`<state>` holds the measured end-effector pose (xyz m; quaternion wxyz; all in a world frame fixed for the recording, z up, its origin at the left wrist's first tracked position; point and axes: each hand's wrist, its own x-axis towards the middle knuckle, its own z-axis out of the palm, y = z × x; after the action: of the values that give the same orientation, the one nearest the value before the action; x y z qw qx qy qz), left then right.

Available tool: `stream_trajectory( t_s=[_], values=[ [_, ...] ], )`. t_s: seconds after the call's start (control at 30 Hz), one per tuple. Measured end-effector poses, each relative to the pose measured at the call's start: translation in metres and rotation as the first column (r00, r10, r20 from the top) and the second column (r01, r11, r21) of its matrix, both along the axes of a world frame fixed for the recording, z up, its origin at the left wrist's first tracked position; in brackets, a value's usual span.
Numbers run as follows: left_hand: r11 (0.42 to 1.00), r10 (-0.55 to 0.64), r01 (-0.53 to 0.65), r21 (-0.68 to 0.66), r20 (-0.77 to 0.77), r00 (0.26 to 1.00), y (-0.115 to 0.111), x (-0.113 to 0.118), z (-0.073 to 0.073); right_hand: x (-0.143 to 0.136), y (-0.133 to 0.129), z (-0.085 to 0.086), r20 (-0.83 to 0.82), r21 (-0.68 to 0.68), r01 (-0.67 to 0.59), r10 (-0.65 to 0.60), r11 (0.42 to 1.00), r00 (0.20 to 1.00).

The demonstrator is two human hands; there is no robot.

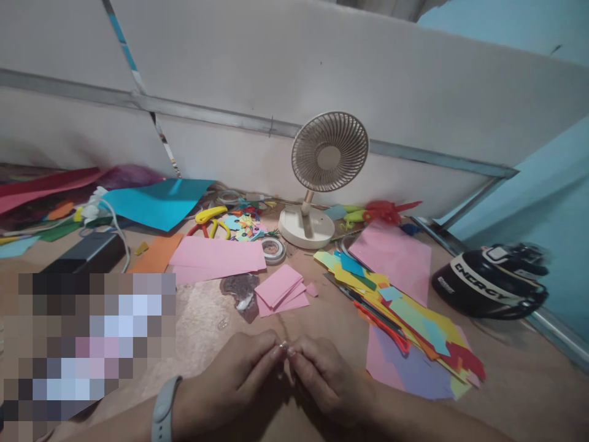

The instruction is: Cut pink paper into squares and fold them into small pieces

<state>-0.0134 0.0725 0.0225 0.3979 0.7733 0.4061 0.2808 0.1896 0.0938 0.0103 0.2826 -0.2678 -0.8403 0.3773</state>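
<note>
My left hand (242, 371), with a light grey band (164, 405) on the wrist, is closed in a pinch. My right hand (324, 377) is closed the same way, and the fingertips of both meet above the table. Between them shows a tiny shiny piece (284, 347), too small to name. Just beyond the hands lie folded pink paper pieces (280, 287). To their left sits a crumpled clear plastic packet (242, 291) with dark contents. Orange-handled scissors (391, 334) lie to the right, partly under coloured paper strips (414, 319).
A beige fan (330, 158) stands at the back, near a tape roll (273, 250) and yellow-handled pliers (211, 215). A black bottle (490, 282) lies at the right. Blue paper (156, 202) and a black box (87, 252) are at the left. The lower left is pixelated.
</note>
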Motion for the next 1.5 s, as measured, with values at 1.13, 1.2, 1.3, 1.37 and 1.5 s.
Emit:
stream_trajectory(
  t_s=[1.13, 1.2, 1.3, 1.37, 1.5],
  values=[
    [0.930, -0.260, 0.283, 0.237, -0.121, 0.958, -0.003, 0.004, -0.008, -0.050, 0.059, 0.009, 0.687, 0.384, 0.174, -0.407, 0.907, 0.602],
    [0.931, -0.265, 0.284, 0.231, -0.110, 0.958, -0.002, 0.004, -0.010, -0.047, 0.059, 0.009, 0.664, 0.405, 0.159, -0.409, 0.900, 0.626],
    [0.931, -0.268, 0.284, 0.228, -0.099, 0.958, -0.002, 0.003, -0.010, -0.043, 0.060, 0.014, 0.607, 0.403, 0.180, -0.409, 0.897, 0.682],
    [0.931, -0.271, 0.286, 0.228, -0.097, 0.958, -0.003, 0.003, -0.010, -0.042, 0.059, 0.018, 0.555, 0.388, 0.221, -0.418, 0.895, 0.719],
    [0.932, -0.266, 0.290, 0.217, -0.134, 0.955, -0.004, 0.003, -0.008, -0.039, 0.057, 0.023, 0.463, 0.341, 0.275, -0.415, 0.899, 0.783]
  ],
)
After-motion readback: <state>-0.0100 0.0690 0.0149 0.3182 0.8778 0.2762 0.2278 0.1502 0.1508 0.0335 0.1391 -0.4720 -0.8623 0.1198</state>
